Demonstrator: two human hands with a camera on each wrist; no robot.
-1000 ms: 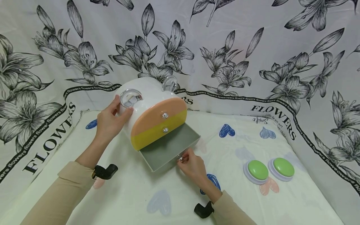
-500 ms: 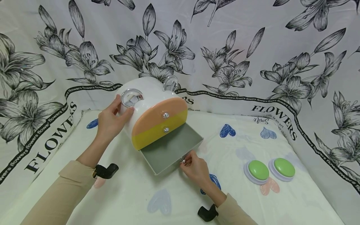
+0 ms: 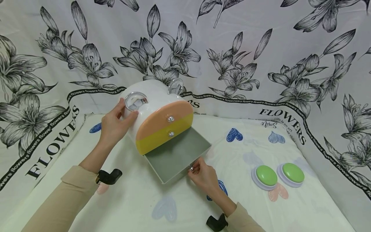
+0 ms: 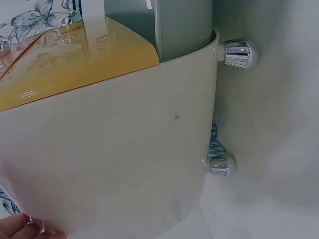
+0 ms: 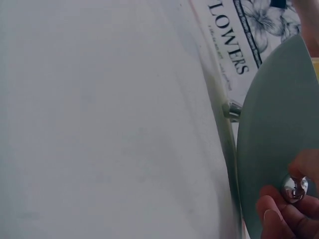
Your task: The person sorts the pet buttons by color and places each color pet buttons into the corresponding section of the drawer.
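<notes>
A white, rounded mini drawer cabinet [image 3: 156, 91] with clear round ears stands left of centre, turned toward the right. Its orange drawer [image 3: 156, 120] and yellow drawer [image 3: 153, 142] are closed, while the grey-green bottom drawer [image 3: 176, 156] sticks far out and shows a bare inside. My left hand [image 3: 114, 124] holds the cabinet's left side, thumb and fingers around the near ear [image 3: 134, 101]. With thumb and fingers my right hand [image 3: 204, 175] pinches the silver drawer knob [image 5: 295, 188] on the grey-green front. In the left wrist view only some left fingertips [image 4: 27, 228] show, low on the left.
Two green push buttons [image 3: 266, 175] with pale bases sit to the right on the heart-print cloth [image 3: 232, 154]. Behind the cabinet hangs a flower-print curtain [image 3: 220, 67]. Short silver feet [image 4: 238, 53] hold up the cabinet.
The grey-green drawer has slid farther out, toward the lower right, with my right hand moving along on its knob. The left hand and cabinet stay in place.
</notes>
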